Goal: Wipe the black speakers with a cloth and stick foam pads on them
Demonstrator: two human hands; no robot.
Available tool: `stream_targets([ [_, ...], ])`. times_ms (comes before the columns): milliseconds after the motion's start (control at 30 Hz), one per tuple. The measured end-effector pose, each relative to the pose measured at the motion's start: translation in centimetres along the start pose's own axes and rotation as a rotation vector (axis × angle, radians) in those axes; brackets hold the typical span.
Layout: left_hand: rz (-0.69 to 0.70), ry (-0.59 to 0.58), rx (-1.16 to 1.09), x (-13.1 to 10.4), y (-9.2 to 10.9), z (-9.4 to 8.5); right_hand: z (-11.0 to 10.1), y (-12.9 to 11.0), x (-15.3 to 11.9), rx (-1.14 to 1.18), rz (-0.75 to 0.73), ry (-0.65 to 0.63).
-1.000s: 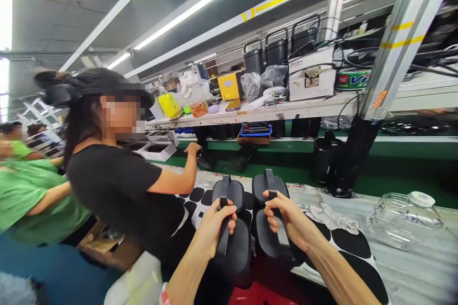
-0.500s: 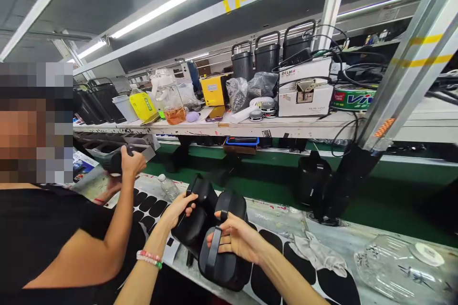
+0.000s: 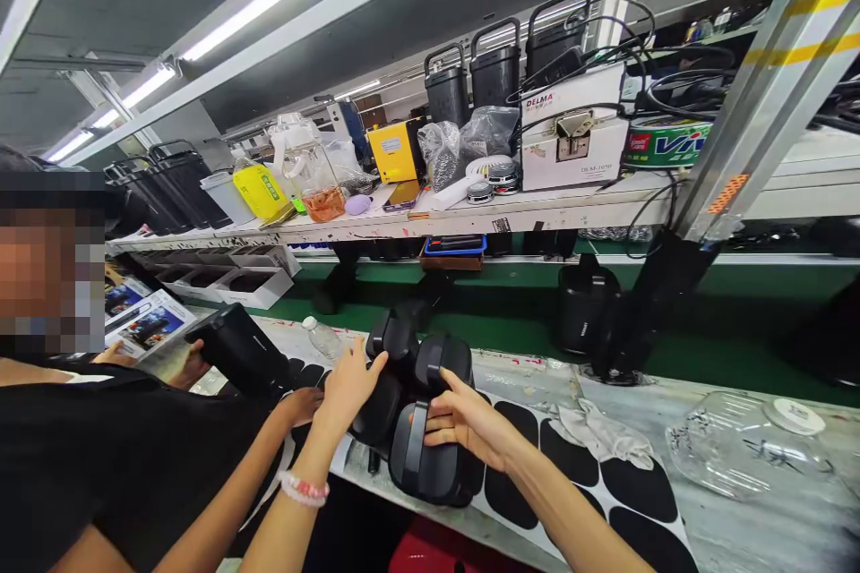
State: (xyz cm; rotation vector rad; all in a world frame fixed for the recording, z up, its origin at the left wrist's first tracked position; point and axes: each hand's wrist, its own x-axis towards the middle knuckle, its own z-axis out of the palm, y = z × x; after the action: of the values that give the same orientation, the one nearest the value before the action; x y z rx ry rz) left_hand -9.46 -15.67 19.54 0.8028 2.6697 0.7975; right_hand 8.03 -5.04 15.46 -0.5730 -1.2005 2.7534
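Our left hand (image 3: 349, 389) has loosened since the last look: half a second ago it was wrapped around a strap on the left pair, and now that pair of black strap-handled cases (image 3: 391, 337) sits right beside the right pair on the bench (image 3: 557, 376). It's mostly open, thumb and index spread apart, with some fingers out of sight, so we can't tell if it's touching a case.

Our right hand (image 3: 470, 425) is about half open over the near right case (image 3: 430, 466), fingers loosely bent, not squeezed. They're up against its strap handle (image 3: 417, 434) or partly under it; can't say which. The far right case (image 3: 449, 356) is just past its upper finger.

As for pose, both our forearms come in from the bottom edge and angle toward each other, left one with a beaded bracelet (image 3: 304, 490) at the wrist, right one slanting in from lower right, palm facing left.

Also, a co-worker's hand (image 3: 302, 407) is right next to our left wrist.
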Motion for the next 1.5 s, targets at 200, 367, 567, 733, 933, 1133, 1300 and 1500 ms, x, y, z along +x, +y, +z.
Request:
stream_targets([
  [200,0.157,0.040,-0.116,-6.1,3.8,4.7,0.8,0.6,-1.2,-0.010,-0.100,0.082],
  [367,0.100,-0.149,-0.344,-4.6,4.1,7.2,-4.0,0.9,-3.6,-0.205,-0.191,0.317],
  [567,0.002,-0.425,-0.751,-2.2,3.5,6.8,-19.3,4.3,-11.3,-0.507,-0.042,1.140],
  [733,-0.040,-0.411,-0.892,-1.8,3.2,7.2,-24.8,9.8,-13.2,-0.673,0.056,1.419],
  [933,-0.025,-0.388,-0.913,-1.2,3.5,7.5,-26.3,10.3,-13.2,-0.686,0.074,1.355],
  [1133,-0.028,-0.387,-0.891,-1.1,4.2,7.3,-26.1,8.9,-14.8,-0.685,0.016,1.319],
  [1300,-0.034,-0.399,-0.880,-1.9,4.4,7.0,-22.4,3.9,-13.5,-0.609,-0.119,1.251],
  [1500,-0.019,-0.403,-0.827,-2.6,3.3,6.8,-6.7,0.7,-4.4,-0.266,-0.185,0.339],
])
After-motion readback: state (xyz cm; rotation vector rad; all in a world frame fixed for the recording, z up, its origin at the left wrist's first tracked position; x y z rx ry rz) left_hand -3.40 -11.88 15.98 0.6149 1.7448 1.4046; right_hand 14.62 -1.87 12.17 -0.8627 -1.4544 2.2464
